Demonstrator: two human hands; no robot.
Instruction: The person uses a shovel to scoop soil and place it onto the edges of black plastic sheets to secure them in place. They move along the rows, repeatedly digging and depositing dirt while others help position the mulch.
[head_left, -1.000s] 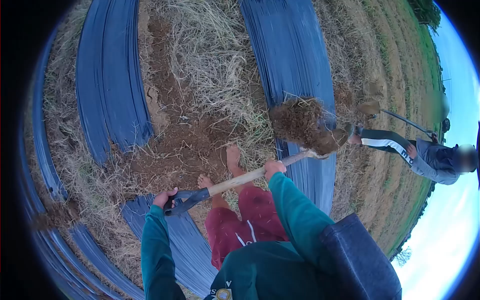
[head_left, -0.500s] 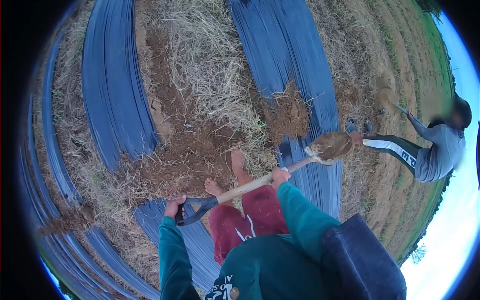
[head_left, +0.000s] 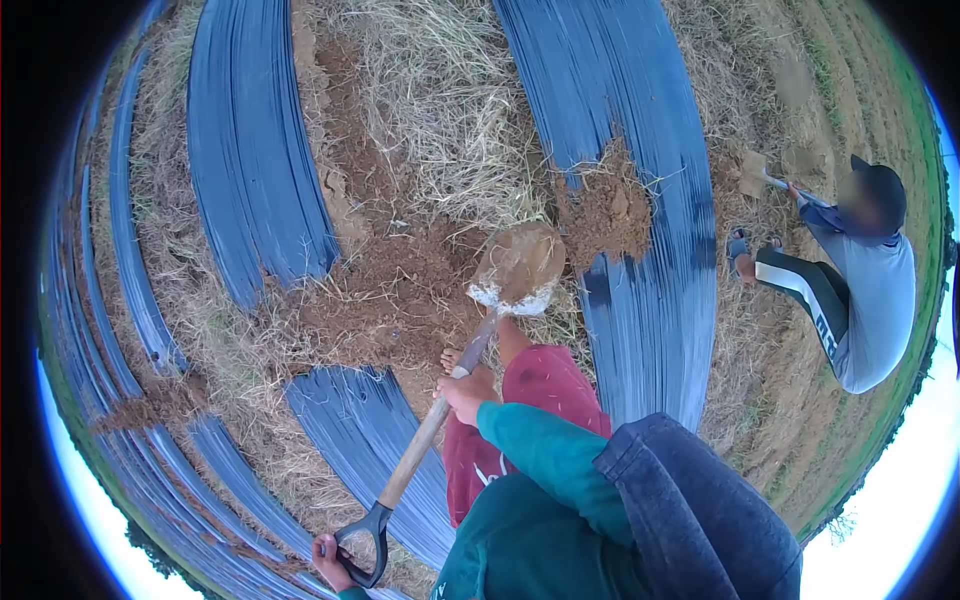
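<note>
I hold a shovel [head_left: 522, 262] with both hands. My left hand [head_left: 332, 562] is closed around its black D-shaped handle [head_left: 372, 545] at the lower left. Further up, my right hand [head_left: 464, 394] wraps the wooden shaft [head_left: 415, 455]. The blade, smeared with soil and pale along its socket edge, overlaps the dry grass and loose brown soil [head_left: 400, 290] just beyond my bare feet, which it partly hides. Right of the blade, a soil mound [head_left: 610, 205] lies across a strip of dark plastic sheeting [head_left: 645, 330].
More plastic strips [head_left: 255, 150] run along the field, with dry grass [head_left: 440, 110] between them. At the right another person [head_left: 870, 290] bends forward with a second shovel [head_left: 755, 175], its blade at the ground. A soil patch [head_left: 155, 403] crosses the strips at left.
The shovel blade has swung left from over the right-hand plastic strip to near my feet. Both my hands moved left and down in view. The other person now bends lower.
</note>
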